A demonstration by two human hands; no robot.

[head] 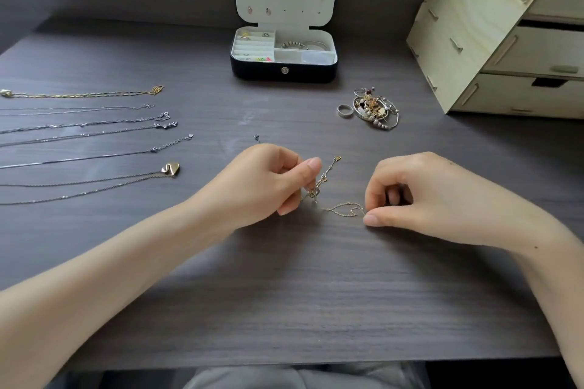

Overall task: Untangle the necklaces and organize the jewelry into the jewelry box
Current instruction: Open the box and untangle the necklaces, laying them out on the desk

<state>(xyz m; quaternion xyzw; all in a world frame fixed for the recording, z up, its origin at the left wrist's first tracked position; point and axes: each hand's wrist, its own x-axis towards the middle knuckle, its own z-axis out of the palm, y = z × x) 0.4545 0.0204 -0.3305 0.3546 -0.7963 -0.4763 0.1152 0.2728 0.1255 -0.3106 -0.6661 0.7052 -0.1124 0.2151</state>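
step: untangle gold chain (343, 211) | location: on desk (284, 294), centre front, between both hands | left hand (268, 183): pinches clasp end | right hand (407, 196): pinches chain's other end | method: keep slack, tease loops apart, avoid pulling taut | jewelry box (284, 55): open, behind

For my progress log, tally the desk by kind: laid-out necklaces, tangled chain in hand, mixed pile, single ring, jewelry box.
Laid-out necklaces: 6
Tangled chain: 1
Mixed pile: 1
Single ring: 1
Jewelry box: 1
Total: 10
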